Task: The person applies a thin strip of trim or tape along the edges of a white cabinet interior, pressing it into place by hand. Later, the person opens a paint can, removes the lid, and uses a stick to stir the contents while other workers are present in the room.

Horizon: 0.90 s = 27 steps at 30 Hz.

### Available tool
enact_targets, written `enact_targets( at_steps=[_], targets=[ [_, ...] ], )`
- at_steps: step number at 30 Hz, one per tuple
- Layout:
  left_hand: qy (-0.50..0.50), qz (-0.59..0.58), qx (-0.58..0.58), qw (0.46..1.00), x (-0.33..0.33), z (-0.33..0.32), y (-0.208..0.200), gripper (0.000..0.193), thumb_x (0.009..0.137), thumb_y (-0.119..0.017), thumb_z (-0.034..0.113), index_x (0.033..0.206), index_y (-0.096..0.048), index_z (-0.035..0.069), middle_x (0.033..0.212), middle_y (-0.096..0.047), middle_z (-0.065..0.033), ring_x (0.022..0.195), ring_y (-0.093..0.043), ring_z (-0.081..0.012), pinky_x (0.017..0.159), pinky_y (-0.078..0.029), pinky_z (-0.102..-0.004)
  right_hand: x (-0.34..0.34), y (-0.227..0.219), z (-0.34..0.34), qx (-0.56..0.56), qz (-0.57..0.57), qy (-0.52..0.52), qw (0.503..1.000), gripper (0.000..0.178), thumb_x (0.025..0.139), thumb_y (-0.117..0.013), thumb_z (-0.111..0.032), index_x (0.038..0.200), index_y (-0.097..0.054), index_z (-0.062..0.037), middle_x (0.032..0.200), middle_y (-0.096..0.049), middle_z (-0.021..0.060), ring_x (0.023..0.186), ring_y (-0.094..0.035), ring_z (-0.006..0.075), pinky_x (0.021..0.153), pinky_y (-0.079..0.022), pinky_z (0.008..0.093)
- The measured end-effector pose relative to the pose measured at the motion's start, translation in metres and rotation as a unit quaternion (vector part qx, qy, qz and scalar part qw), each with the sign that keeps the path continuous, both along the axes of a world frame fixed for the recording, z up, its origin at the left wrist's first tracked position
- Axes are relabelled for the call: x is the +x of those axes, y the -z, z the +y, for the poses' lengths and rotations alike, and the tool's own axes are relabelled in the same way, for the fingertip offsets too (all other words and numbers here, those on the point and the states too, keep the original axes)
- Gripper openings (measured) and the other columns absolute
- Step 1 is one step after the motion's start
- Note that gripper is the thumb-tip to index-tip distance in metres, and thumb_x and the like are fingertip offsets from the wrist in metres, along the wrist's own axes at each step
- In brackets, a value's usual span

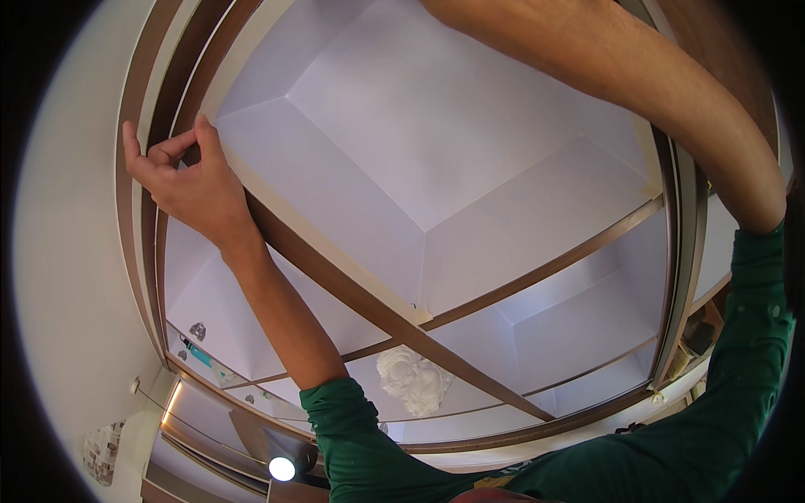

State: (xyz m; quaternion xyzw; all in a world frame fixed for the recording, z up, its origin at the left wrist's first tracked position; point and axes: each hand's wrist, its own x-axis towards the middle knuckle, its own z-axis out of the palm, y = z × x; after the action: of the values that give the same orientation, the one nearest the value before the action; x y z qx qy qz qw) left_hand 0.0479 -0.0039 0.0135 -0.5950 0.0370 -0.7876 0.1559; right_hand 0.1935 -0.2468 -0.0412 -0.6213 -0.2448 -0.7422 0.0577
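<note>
My left hand is raised at the left corner of a white-lined cabinet. Its thumb and forefinger come together by the brown upright edge, with another finger sticking out. Whatever they pinch, if anything, is too small to make out. From the right my right forearm reaches across the top of the view; the hand itself lies beyond the upper edge. Between the arms opens a large white compartment. A pale tape-like strip runs along its brown divider, with a torn-looking end near the crossing of the dividers.
Crumpled white material sits in a compartment below the crossing. A turquoise item lies in the lower left compartment. Brown crossbars separate the compartments. A lit round lamp shows at the lower left, and a pale wall borders the left.
</note>
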Motion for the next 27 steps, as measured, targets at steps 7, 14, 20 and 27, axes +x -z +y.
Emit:
enact_targets(
  at_steps=[7,14,20,27],
  targets=[
    [0.013,0.0,-0.011,1.0,0.0,-0.001,0.001,0.064,0.085,-0.079,0.018,0.135,-0.049,-0.006,0.086,-0.068,-0.0048,0.097,-0.062,-0.0201,0.102,-0.044,-0.0401,0.004,0.001,0.002,0.002,-0.024,-0.013,1.0,0.054,0.09,-0.058,-0.001,0.144,-0.053,-0.0048,0.103,-0.058,0.0183,0.056,-0.052,0.0111,0.046,-0.043,0.0249],
    [0.01,0.0,-0.004,1.0,0.001,-0.001,0.0,0.07,0.085,-0.078,0.017,0.142,-0.044,-0.003,0.084,-0.066,-0.004,0.092,-0.061,-0.019,0.1,-0.045,-0.0395,0.003,0.001,0.0,0.011,-0.034,-0.022,0.999,0.054,0.09,-0.057,-0.002,0.144,-0.053,-0.0045,0.102,-0.058,0.0181,0.055,-0.051,0.0106,0.045,-0.043,0.0246],
    [-0.004,-0.008,0.007,1.0,0.001,-0.003,0.001,0.073,0.085,-0.076,0.014,0.147,-0.041,-0.001,0.08,-0.064,-0.0026,0.086,-0.059,-0.0174,0.096,-0.046,-0.0382,0.012,-0.005,0.004,0.01,-0.042,-0.008,0.999,0.055,0.091,-0.056,-0.003,0.146,-0.051,-0.0054,0.103,-0.058,0.0184,0.055,-0.05,0.01,0.044,-0.041,0.0244],
    [0.002,-0.005,0.002,1.0,0.002,-0.001,0.001,0.074,0.085,-0.077,0.014,0.147,-0.04,-0.001,0.081,-0.064,-0.0025,0.085,-0.06,-0.0173,0.098,-0.045,-0.0387,0.007,-0.005,0.003,-0.002,0.0,0.027,1.0,0.056,0.092,-0.056,-0.003,0.147,-0.05,-0.0063,0.104,-0.058,0.0191,0.054,-0.047,0.009,0.043,-0.04,0.0233]
  ],
)
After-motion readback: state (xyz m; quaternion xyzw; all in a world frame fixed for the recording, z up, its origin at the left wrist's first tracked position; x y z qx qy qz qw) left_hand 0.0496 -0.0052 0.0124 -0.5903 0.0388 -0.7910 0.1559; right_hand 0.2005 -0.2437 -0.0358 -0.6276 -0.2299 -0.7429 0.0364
